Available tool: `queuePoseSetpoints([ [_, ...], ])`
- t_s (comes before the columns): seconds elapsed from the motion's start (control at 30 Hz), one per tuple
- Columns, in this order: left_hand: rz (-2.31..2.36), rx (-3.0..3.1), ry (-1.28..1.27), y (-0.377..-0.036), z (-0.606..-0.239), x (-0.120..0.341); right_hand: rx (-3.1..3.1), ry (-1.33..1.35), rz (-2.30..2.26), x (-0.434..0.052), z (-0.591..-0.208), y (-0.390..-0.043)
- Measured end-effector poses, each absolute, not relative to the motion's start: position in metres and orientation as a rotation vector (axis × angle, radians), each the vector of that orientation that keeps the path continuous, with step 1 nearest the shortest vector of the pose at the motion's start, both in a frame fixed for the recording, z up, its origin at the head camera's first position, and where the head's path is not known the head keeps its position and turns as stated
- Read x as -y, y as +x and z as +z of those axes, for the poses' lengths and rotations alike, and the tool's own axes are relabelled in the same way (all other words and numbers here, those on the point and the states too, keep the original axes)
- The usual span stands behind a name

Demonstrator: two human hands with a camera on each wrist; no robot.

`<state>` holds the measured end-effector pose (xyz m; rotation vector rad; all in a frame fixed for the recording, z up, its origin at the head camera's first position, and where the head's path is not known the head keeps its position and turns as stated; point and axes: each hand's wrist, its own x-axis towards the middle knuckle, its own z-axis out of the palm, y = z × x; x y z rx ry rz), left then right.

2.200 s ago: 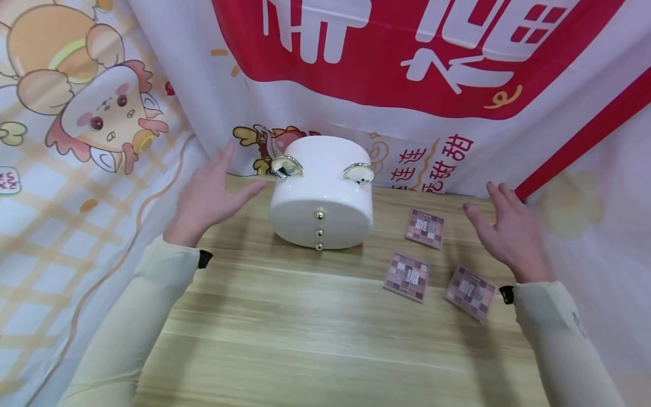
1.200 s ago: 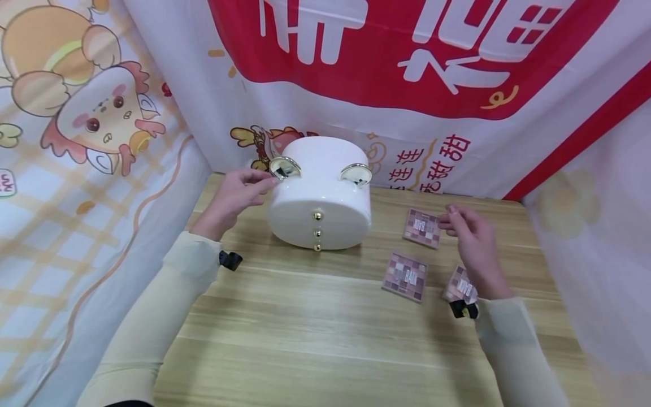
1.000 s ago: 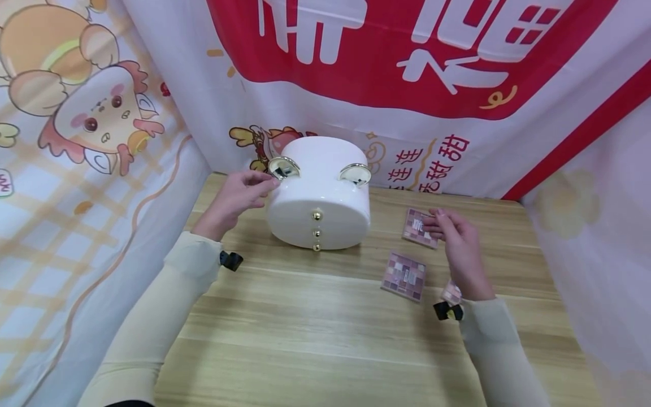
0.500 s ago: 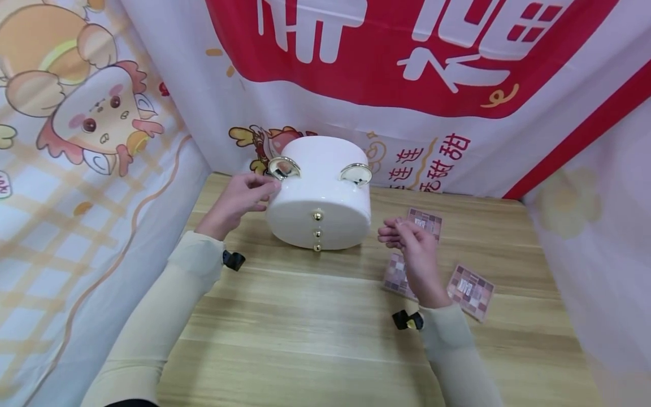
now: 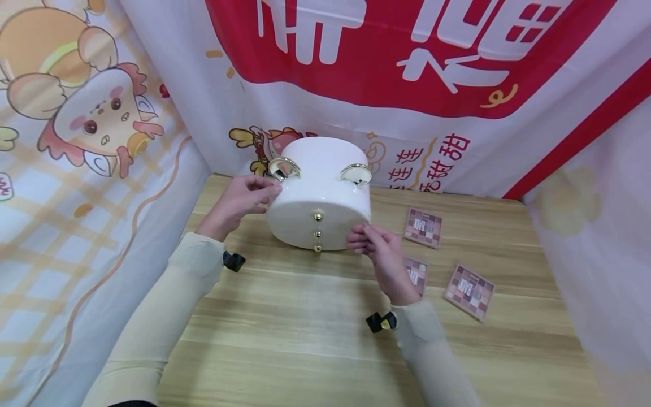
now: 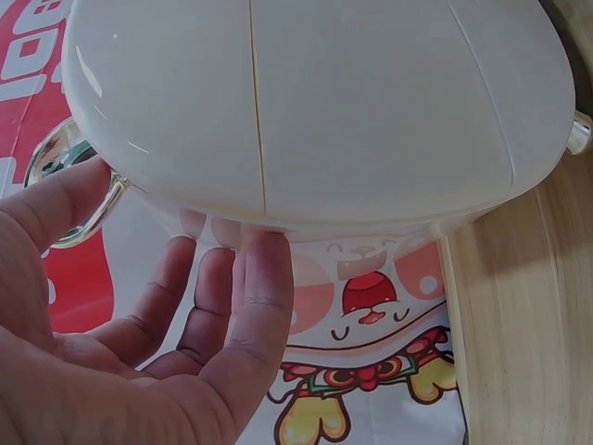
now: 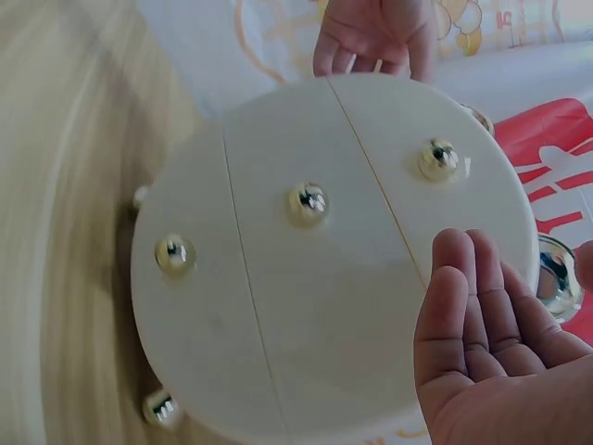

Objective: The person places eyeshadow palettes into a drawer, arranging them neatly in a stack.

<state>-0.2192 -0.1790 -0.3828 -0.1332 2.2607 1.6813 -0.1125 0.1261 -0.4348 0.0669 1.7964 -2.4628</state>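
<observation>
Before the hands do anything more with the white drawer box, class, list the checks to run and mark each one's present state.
1. Left hand touches the white box at its side: ok.
2. Right hand reaches the box front: ok.
3. Right fingers on a gold knob: not ok, beside them.
4. Drawers shut: ok.
5. Three palettes lie apart from the box: ok.
6. Box sits flat on the table: ok.

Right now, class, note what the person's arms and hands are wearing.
Both arms wear long, snug, pale cream sleeves reaching the wrists. A small black device sits at each cuff: left wrist and right wrist. The left hand and right hand are bare.
</observation>
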Motion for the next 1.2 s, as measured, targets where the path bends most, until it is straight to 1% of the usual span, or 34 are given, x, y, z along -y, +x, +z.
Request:
queuePoseSetpoints([
  [0.4, 1.681, -2.249, -0.115, -0.220, -0.384, 0.181, -1.644, 0.073, -2.410, -0.095, -0.438, -0.120],
  [1.2, 1.683, -2.260, -0.110, -0.220, -0.387, 0.180, -1.529, 0.182, -2.394, -0.067, -0.436, -0.140],
])
